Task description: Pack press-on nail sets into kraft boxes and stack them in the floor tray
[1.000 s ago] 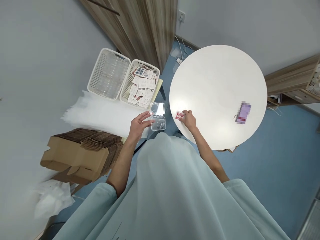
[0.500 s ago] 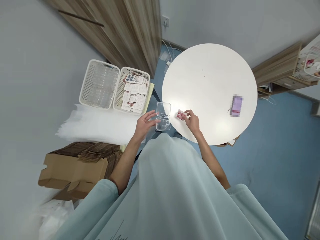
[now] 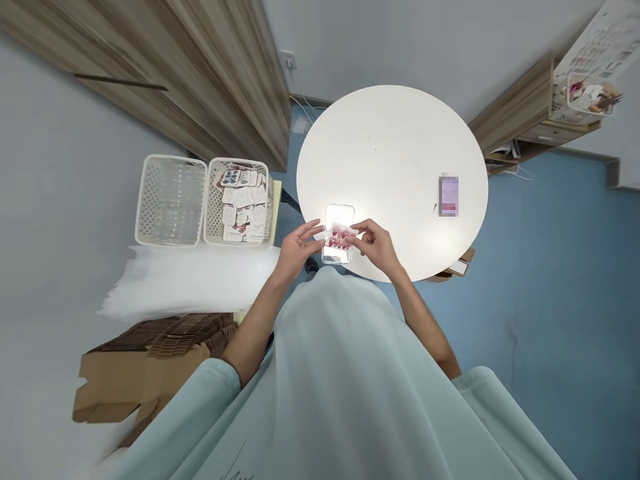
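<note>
A clear hinged plastic box (image 3: 346, 215) lies open above the near edge of the white round table. My left hand (image 3: 296, 252) is at its left side, thumb and fingertips on the box's edge and close to the card's left end. My right hand (image 3: 379, 248) pinches the right end of a small card of red and pink press-on nails (image 3: 340, 237) between thumb and fingers. The card is over the middle of the open box, covering its hinge. Whether the card touches the box inside cannot be made out.
Left of the round table (image 3: 390, 147) stand a white basket of clear boxes (image 3: 142, 200) and a white basket of nail cards (image 3: 212, 223). White sheets (image 3: 185, 277) and flattened cardboard boxes (image 3: 115, 377) lie nearer. A blurred purple object (image 3: 449, 195) sits on the table's right side.
My right hand has brought the nail card leftward over the open box. The box has moved right, over the table's edge, with my left hand beside it. The view has shifted.
</note>
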Available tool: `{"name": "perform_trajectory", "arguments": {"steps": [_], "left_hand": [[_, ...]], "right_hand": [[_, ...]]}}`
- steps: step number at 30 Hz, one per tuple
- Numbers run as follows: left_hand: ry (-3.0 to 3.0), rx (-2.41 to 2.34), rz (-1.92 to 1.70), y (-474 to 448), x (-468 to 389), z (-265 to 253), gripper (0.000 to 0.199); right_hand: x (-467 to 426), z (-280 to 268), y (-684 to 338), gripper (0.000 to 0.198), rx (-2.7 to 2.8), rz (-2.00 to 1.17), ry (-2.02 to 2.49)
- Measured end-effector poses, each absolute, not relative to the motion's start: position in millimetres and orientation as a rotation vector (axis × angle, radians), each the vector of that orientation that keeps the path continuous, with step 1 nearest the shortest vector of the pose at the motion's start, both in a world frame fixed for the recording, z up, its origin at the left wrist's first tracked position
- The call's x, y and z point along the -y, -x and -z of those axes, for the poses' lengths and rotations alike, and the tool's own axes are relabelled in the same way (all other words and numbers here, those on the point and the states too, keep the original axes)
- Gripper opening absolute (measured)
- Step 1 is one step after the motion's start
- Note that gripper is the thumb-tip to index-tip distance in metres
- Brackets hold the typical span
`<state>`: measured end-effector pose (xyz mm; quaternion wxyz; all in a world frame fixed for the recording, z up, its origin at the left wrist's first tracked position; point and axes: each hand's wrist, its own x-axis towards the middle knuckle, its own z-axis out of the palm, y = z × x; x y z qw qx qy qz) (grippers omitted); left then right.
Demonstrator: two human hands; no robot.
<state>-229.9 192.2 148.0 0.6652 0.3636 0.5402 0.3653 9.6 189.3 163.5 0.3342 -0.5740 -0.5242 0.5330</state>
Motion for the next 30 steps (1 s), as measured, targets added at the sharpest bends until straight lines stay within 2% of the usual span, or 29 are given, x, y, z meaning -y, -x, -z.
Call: {"name": "perform_trajectory", "arguments": {"steps": [5, 12, 19, 30], "left_hand": [[-0.839, -1.208, -0.805, 225, -193, -151, 0.083], [-0.815, -1.161, -0.798, 218, -191, -153, 0.085], [-0.858, -1.128, -0.798, 215, -192, -150, 0.085], [-0.830, -1.126, -0.803, 217, -191, -150, 0.084]], "right_hand": [[-179, -158, -16, 0.045, 1.492, -1.279, 1.544], [-169, -160, -22, 0.032, 1.712, -1.055, 1.529], [-160, -161, -18, 0.031, 1.844, -0.886, 1.635], [-159, -162, -12, 0.028, 1.822, -0.854, 1.688]]}}
